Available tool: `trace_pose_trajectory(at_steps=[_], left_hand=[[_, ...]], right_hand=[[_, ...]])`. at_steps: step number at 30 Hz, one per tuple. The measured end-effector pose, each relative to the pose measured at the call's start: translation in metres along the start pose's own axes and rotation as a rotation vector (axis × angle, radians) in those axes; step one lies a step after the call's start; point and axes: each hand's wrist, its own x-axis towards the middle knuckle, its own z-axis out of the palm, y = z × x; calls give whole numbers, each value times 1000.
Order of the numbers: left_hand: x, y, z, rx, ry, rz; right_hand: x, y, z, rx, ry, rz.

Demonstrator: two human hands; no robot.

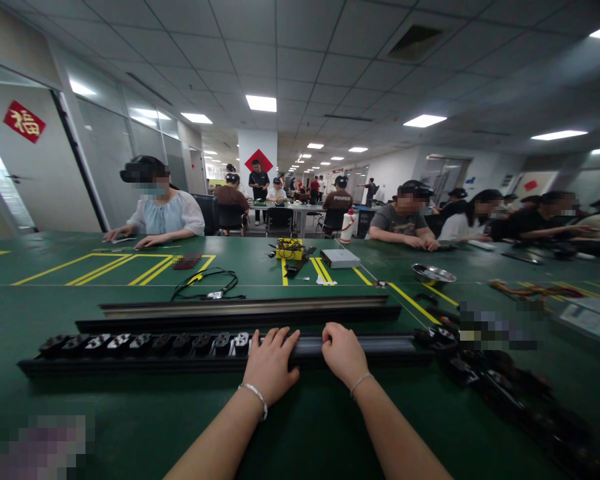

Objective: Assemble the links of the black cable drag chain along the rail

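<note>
A long black channel (400, 350) lies across the green table in front of me. A row of socket modules (140, 342), some black and some with pale metal parts, fills its left and middle stretch. My left hand (270, 363) rests on the channel at the right end of this row, fingers spread, touching the last modules. Over the bare grey stretch further right is my right hand (344, 353), its fingers curled closed against the channel. Whatever those fingers may hold is hidden. Behind the channel lie two more long black rails (240, 325), side by side.
Dark modules with wiring (505, 387) are heaped on the right. Further back are a coiled black cable (205, 285), a yellow box (290, 249), a grey metal case (339, 259) and a metal bowl (433, 273). Co-workers sit across the table.
</note>
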Motion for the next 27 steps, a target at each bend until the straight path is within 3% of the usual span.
trace_pose_trajectory(at_steps=[27], left_hand=[[-1, 0, 1, -8, 18, 5]], right_hand=[[-1, 9, -3, -22, -7, 70]])
